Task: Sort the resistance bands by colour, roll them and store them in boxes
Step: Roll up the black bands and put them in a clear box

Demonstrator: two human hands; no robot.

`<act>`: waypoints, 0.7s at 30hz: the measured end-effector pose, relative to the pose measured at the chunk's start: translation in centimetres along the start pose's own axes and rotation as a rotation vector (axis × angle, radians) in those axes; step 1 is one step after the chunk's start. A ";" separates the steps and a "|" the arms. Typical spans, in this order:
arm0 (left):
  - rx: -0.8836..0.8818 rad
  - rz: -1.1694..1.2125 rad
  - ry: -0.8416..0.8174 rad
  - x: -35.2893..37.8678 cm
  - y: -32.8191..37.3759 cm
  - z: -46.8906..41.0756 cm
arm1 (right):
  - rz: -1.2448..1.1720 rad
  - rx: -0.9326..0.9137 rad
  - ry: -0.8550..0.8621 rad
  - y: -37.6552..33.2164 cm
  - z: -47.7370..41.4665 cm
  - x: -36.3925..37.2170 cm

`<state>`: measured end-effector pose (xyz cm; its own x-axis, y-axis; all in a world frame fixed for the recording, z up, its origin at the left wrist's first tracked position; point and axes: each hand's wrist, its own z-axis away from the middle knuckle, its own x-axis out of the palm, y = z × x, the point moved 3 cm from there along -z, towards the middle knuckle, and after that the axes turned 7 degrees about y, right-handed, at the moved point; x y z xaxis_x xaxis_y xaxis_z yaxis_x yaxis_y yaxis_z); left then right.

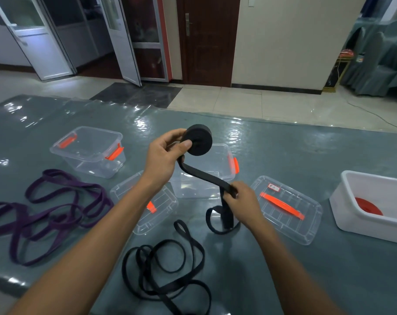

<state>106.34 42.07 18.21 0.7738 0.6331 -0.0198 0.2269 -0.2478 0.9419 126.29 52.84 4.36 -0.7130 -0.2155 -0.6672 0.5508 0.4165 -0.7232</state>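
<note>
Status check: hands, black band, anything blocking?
Left hand holds black roll. Right hand pinches the band's tail. Loose black bands, purple bands on table. Nothing blocking.

There is one view only — a wide-angle camera worn on the person's head, looking forward and down over both forearms; with no second view, nothing is shared. The left hand point(164, 160) and right hand point(243, 202) sit near the middle of the frame, close to the lens, while the forearms run in from the bottom edge. The table point(295, 155) fills the lower two thirds, seen obliquely from above, its far edge curving across the upper part; beyond it the tiled floor point(238, 101) and a dark door point(207, 39) stand well back. Straight lines bow toward the edges — the lens distorts there; the clear box point(88, 151) at left appears tilted.
</note>
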 end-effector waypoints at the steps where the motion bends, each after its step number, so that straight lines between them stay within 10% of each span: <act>1: 0.005 -0.013 -0.002 0.0 -0.1 0.1 | 0.033 -0.015 -0.069 -0.2 0.0 0.0; 6: -0.008 -0.084 -0.085 0.7 -1.6 1.1 | 0.042 0.011 -0.418 -0.1 1.8 0.3; 13: 0.017 -0.388 -0.231 0.2 -4.7 2.7 | -0.402 -0.029 -0.127 -3.6 1.9 -3.0; 21: 0.310 -0.646 -0.468 0.9 -5.3 4.3 | -0.213 -0.155 -0.103 -6.0 2.2 -3.6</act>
<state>108.34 40.79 11.78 0.5861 0.3681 -0.7218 0.8062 -0.1752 0.5652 126.49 49.22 10.67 -0.7537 -0.3977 -0.5232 0.3149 0.4803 -0.8186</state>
